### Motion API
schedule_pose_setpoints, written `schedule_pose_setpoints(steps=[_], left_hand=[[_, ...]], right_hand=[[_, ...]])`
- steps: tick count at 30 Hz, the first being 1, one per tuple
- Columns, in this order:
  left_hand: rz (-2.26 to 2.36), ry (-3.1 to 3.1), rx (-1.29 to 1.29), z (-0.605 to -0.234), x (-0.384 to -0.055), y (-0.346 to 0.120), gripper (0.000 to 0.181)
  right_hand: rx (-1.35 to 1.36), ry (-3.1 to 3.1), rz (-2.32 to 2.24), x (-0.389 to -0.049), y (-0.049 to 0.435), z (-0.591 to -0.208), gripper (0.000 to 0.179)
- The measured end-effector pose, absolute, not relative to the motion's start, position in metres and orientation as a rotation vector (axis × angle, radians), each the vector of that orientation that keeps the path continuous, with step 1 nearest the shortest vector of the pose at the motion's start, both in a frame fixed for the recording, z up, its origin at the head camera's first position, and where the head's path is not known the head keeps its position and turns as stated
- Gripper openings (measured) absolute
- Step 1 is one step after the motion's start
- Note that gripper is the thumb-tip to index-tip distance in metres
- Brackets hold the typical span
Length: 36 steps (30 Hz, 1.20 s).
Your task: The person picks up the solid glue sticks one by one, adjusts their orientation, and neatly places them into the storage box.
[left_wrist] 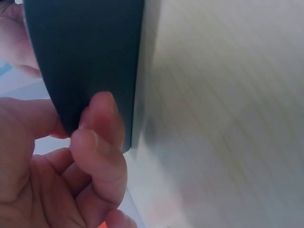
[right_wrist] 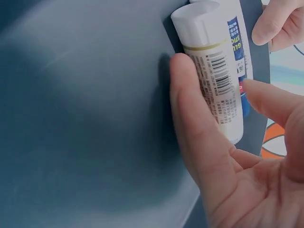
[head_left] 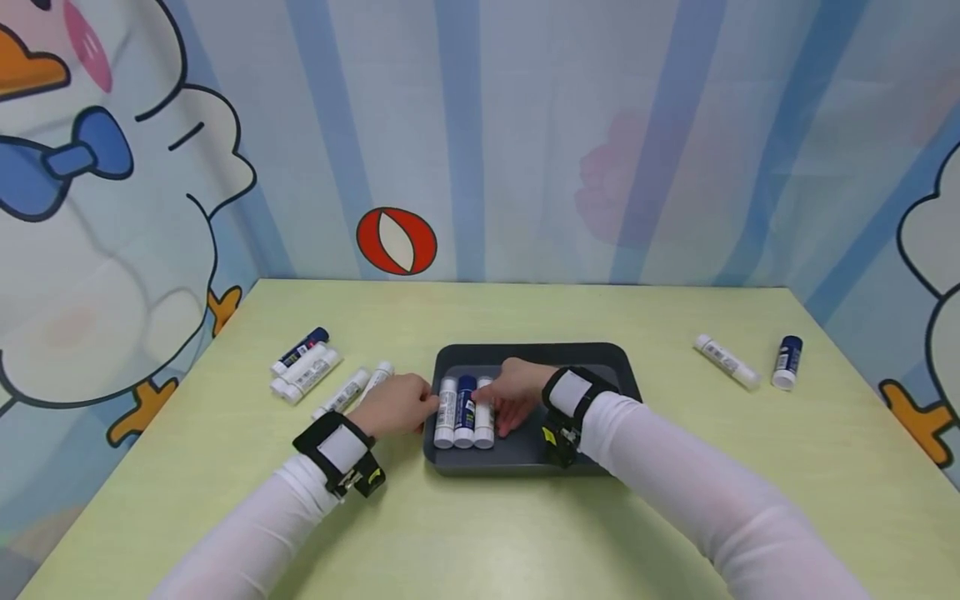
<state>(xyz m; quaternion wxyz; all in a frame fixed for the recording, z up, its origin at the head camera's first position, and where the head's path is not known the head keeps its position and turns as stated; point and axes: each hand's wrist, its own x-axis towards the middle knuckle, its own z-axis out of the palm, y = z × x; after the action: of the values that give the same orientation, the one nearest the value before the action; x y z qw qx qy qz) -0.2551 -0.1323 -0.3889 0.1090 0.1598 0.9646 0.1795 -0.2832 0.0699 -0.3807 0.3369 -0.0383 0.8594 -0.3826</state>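
Three glue sticks stand side by side at the left end of a dark grey tray (head_left: 525,468): a white one (head_left: 445,417), a blue one (head_left: 464,417) and another white one (head_left: 484,427). My right hand (head_left: 521,387) reaches into the tray and holds that last white glue stick. In the right wrist view its index finger (right_wrist: 190,102) runs along the stick's side, with the thumb (right_wrist: 273,99) opposite. At the tray's left wall, my left hand (head_left: 396,406) grips the rim. The left wrist view shows its bent fingers (left_wrist: 102,156) against the outer wall.
Left of the tray lie several more glue sticks, among them a blue one (head_left: 300,350) and a white one (head_left: 345,393). On the right lie a white glue stick (head_left: 726,361) and a blue one (head_left: 787,362). A patterned curtain (head_left: 525,150) hangs behind the table (head_left: 480,542).
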Motion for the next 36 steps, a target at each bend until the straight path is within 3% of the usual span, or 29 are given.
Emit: schedule_pose_setpoints(steps=[13, 26, 31, 36], left_hand=[[0.537, 2.837, 0.485, -0.39, -0.255, -0.133, 0.029], [0.529, 2.832, 0.465, -0.386, -0.254, -0.132, 0.028], [0.528, 2.817, 0.457, -0.387, -0.255, -0.131, 0.026], [0.527, 2.822, 0.447, -0.389, -0.255, -0.132, 0.026]], right_hand=[[-0.274, 2.269, -1.035, -0.277, 0.116, -0.337, 0.046], [-0.397, 2.378, -1.338, -0.28, 0.235, -0.305, 0.053], [-0.324, 2.557, -1.412, -0.272, 0.281, -0.307, 0.054], [-0.244, 2.936, -1.211, -0.268, 0.32, -0.322, 0.054]])
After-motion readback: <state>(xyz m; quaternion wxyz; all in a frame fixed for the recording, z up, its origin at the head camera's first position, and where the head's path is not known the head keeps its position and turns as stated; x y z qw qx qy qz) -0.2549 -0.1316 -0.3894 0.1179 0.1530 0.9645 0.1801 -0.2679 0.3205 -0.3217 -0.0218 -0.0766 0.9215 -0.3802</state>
